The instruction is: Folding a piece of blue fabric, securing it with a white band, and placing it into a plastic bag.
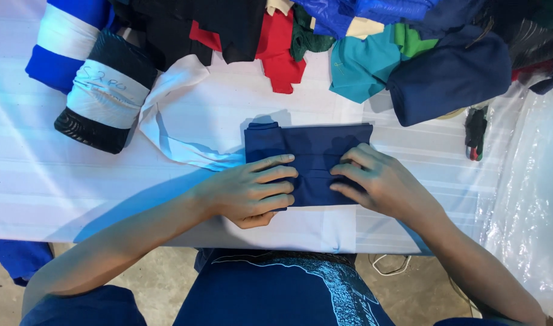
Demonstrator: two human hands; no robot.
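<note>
A folded navy blue cloth (315,148) lies flat on the white table cover (77,181), near the front edge. My left hand (252,190) rests palm down on the cloth's left part, fingers spread and pointing right. My right hand (379,181) presses on its right part, fingers pointing left. The fingertips of the two hands nearly meet over a fold line in the middle of the cloth. Neither hand grips anything.
A black fabric roll with a white paper band (104,93) and a blue-and-white roll (65,42) lie at the back left. A white cloth strip (168,102) trails beside them. A heap of coloured fabrics (361,42) and a dark blue roll (451,75) fill the back. Clear plastic sheet (530,199) covers the right.
</note>
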